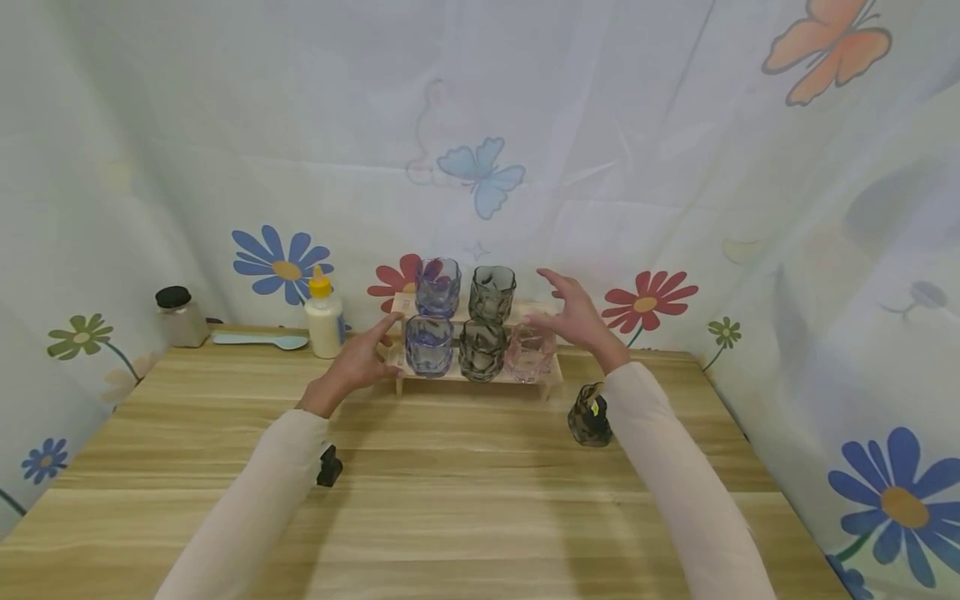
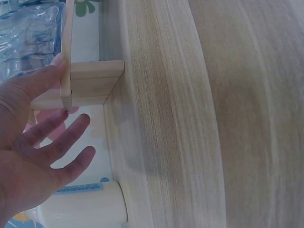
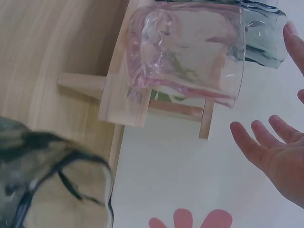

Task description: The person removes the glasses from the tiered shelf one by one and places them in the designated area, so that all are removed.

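Observation:
A small two-tier wooden rack stands at the back, carrying faceted glasses. Its upper tier bears a bluish-purple glass and a grey glass. On the lower tier are another bluish-purple glass, another grey glass and a pink glass. My left hand is at the rack's left end, its thumb touching the lower board and its other fingers loosely spread. Spread fingers of my right hand hover beside the upper right end, apart from the grey glass and holding nothing.
A dark grey glass stands on the wooden table beside the right sleeve. At the back left are a yellow-capped bottle, a pale blue spoon and a black-lidded jar. A small black object shows beside the left sleeve.

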`<state>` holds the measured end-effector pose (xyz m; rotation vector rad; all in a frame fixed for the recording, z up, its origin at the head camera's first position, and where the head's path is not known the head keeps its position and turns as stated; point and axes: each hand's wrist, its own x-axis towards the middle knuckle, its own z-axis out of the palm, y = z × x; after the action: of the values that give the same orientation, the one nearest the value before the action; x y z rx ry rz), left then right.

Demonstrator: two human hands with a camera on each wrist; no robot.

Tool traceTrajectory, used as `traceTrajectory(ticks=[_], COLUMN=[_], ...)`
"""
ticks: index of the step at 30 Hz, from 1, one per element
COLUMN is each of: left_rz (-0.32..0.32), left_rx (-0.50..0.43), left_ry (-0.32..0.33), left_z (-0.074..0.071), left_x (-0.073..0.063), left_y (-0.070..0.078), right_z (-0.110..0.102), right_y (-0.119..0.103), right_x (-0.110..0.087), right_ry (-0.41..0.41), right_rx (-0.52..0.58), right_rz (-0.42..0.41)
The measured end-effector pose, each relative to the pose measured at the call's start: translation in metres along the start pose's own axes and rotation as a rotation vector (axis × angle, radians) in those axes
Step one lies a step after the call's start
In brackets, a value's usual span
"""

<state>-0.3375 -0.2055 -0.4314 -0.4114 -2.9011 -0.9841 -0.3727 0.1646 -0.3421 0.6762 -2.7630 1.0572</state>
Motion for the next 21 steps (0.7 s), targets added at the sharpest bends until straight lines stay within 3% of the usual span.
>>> traceTrajectory(ticks=[8, 21], left_rz=[0.0, -0.017], left_rx=[-0.007, -0.019], left_ry=[-0.005, -0.014], left_z=[0.0, 0.0], left_x=[0.0, 0.001], left_y=[0.001, 0.0], right_z=[0.014, 0.036], right_y=[-0.005, -0.022], right_x=[0.015, 0.031], right_ry=[-0.004, -0.027], right_rx=[0.048, 0.088], right_rz=[-0.031, 0.011])
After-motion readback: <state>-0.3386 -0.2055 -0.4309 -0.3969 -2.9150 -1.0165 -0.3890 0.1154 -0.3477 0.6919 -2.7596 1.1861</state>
